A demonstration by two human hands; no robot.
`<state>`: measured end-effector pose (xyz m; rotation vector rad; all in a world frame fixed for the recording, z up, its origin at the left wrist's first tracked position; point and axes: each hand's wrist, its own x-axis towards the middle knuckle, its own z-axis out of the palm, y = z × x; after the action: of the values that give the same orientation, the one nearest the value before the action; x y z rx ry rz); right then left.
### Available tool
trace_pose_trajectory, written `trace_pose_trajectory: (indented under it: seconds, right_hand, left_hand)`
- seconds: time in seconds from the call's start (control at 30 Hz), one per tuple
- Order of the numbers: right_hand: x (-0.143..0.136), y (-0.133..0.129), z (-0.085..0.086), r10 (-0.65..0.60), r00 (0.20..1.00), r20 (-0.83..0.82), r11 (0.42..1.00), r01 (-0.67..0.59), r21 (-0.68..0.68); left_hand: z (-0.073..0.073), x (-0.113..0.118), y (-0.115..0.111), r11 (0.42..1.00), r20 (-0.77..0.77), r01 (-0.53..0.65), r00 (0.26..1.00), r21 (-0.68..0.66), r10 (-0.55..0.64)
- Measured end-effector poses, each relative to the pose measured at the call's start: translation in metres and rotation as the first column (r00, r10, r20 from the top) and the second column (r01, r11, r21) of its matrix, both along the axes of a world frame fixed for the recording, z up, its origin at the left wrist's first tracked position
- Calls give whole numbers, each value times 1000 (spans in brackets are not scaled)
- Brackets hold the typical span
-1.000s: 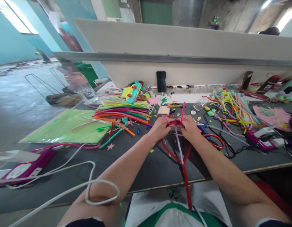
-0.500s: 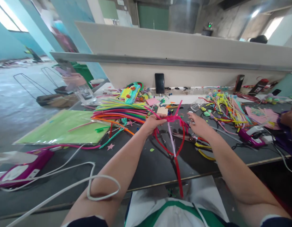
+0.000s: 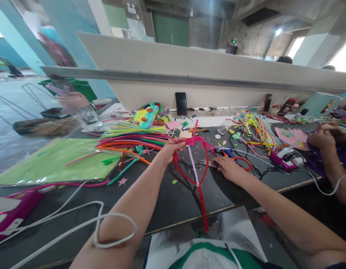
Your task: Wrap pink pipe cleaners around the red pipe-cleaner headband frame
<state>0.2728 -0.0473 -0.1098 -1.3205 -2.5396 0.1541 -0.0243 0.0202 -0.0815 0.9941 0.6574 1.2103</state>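
My left hand [image 3: 173, 146] pinches the pink top of a pipe-cleaner shape [image 3: 199, 188]. Its red loop and pale middle strip hang down to a single red stem, which reaches past the table edge. To the right, low over the table, my right hand [image 3: 227, 166] closes round a pair of pliers [image 3: 207, 163]. The metal jaws stick out to the left, while the fingers cover the handles. Just behind that hand lie a red-handled tool [image 3: 244, 161] and something blue. A thick bundle of coloured pipe cleaners [image 3: 130, 140] rests beyond my left hand.
A green sheet in clear wrap [image 3: 49, 160] lies on the left. White cables [image 3: 116, 215] cross near my left arm. A phone [image 3: 181, 104] leans on the partition. A pile of pipe cleaners [image 3: 257, 127] and a purple power strip [image 3: 282, 161] are right, near another person's hands [image 3: 324, 138].
My right hand has left the side of the pipe-cleaner shape, moved down to the table and closed on the pliers. My left hand keeps its pinch. The view has shifted right.
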Motion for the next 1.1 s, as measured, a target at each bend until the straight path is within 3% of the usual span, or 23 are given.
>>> trace_pose_trajectory:
  seconds: [0.13, 0.47, 0.6, 0.93, 1.1]
  right_hand:
    - [7, 5, -2, 1, 1000, 24, 1000, -1, 28]
    - [1, -17, 9, 39, 999, 16, 985, -41, 167]
    - [2, -23, 14, 53, 999, -4, 975, -51, 214]
    - [-6, -69, 22, -27, 994, 109, 984, 7, 181]
    - [-24, -76, 22, -47, 992, 120, 990, 30, 137]
  left_hand:
    - [3, 3, -3, 1000, -6, 18, 1000, -12, -18]
    - [-4, -3, 4, 1000, 37, 20, 999, 8, -20]
    - [0, -2, 2, 1000, 26, 10, 1000, -3, -10]
    - [-3, -2, 3, 998, 10, -37, 999, -46, 37]
    - [-2, -2, 1, 999, -2, -12, 1000, -41, 12]
